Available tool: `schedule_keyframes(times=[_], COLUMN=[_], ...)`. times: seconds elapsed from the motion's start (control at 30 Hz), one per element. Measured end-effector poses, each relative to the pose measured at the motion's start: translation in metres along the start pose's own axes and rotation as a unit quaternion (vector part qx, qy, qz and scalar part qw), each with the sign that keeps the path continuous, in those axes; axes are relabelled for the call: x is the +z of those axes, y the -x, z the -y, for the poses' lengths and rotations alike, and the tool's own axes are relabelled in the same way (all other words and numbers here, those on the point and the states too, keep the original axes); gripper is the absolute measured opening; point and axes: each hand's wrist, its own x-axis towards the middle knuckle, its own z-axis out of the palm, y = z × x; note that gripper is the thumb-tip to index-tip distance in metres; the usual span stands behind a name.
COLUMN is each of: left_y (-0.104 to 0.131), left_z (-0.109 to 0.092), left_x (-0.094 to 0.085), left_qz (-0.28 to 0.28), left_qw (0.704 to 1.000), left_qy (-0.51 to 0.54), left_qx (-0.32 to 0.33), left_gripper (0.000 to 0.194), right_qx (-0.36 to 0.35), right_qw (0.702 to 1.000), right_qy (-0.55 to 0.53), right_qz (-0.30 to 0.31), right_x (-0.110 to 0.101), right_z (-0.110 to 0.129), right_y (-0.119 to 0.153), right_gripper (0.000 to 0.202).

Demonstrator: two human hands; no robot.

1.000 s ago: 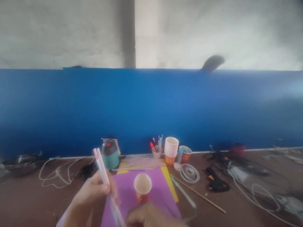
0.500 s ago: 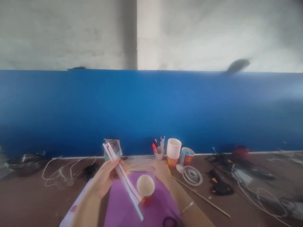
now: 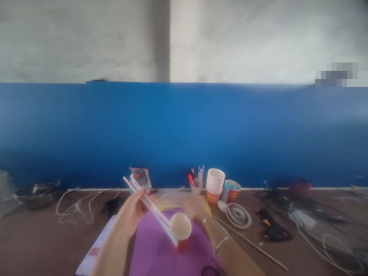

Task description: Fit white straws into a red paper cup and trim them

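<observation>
My left hand (image 3: 132,212) is closed around several long pale straws (image 3: 156,212), which slant down to the right. Their lower ends come up beside a paper cup (image 3: 180,227) with a white inside and a red lower wall. That cup stands on a purple sheet (image 3: 152,253). Beyond the cup, my right hand (image 3: 194,205) reaches over a bundle of pale straws (image 3: 169,197) lying on the table. Its fingers are smeared by motion, so whether they grip a straw is not visible.
Behind stand a pen holder (image 3: 196,188), stacked paper cups (image 3: 215,184) and another cup (image 3: 232,191). At right lie a white coil (image 3: 238,216), a wooden stick (image 3: 253,245), a black glue gun (image 3: 273,228) and cables. Metal bowls (image 3: 37,194) sit far left.
The straws in my left hand have swung so their lower ends sit nearer the cup. My right hand stays over the straw bundle. The whole view has shifted slightly.
</observation>
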Motion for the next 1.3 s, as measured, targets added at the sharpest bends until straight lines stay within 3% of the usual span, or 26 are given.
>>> schedule_keyframes(times=[0.27,0.37,0.43,0.53,0.6,0.67,0.8,0.9,1.03,1.17,1.23,1.3], left_y=[-0.004,-0.004,-0.003,0.003,0.009,0.016,0.024,0.024,0.026,0.034,0.037,0.038], left_z=[0.003,0.008,0.012,0.021,0.027,0.034,0.044,0.046,0.046,0.044,0.043,0.042], left_x=[0.006,0.008,0.011,0.019,0.027,0.035,0.048,0.051,0.052,0.052,0.053,0.053], left_qz=[-0.055,-0.036,0.002,0.030,0.021,0.018,0.062,0.048,0.020,-0.006,-0.006,0.000], left_qw=[0.995,0.990,0.991,0.997,0.999,0.999,0.995,0.997,0.997,0.994,0.993,0.994], left_qy=[0.083,0.131,0.134,0.066,0.008,-0.038,-0.069,-0.063,-0.068,-0.049,-0.034,-0.029], left_qx=[-0.013,-0.023,-0.024,0.003,0.025,0.030,0.023,0.022,0.033,0.096,0.115,0.104], left_gripper=[0.019,0.016,0.012,0.012,0.025,0.037,0.042,0.039,0.039,0.034,0.032,0.032], right_qx=[0.046,0.061,0.072,0.084,0.079,0.074,0.076,0.042,-0.033,-0.121,-0.152,-0.141], right_qw=[0.995,0.986,0.967,0.898,0.869,0.862,0.891,0.933,0.982,0.990,0.986,0.988], right_qy=[-0.086,-0.151,-0.243,-0.431,-0.485,-0.493,-0.432,-0.337,-0.187,-0.032,-0.015,-0.039], right_qz=[-0.033,-0.026,-0.015,0.033,0.067,0.089,0.114,0.118,0.004,-0.069,-0.068,-0.054], right_x=[-0.023,-0.034,-0.040,-0.045,-0.046,-0.044,-0.036,-0.030,-0.029,-0.042,-0.050,-0.055], right_z=[-0.003,0.000,0.006,0.025,0.041,0.055,0.072,0.077,0.084,0.099,0.106,0.109], right_y=[0.011,0.018,0.026,0.040,0.049,0.056,0.063,0.065,0.070,0.084,0.090,0.092], right_gripper=[0.021,0.022,0.023,0.023,0.024,0.023,0.017,0.022,0.033,0.037,0.038,0.038])
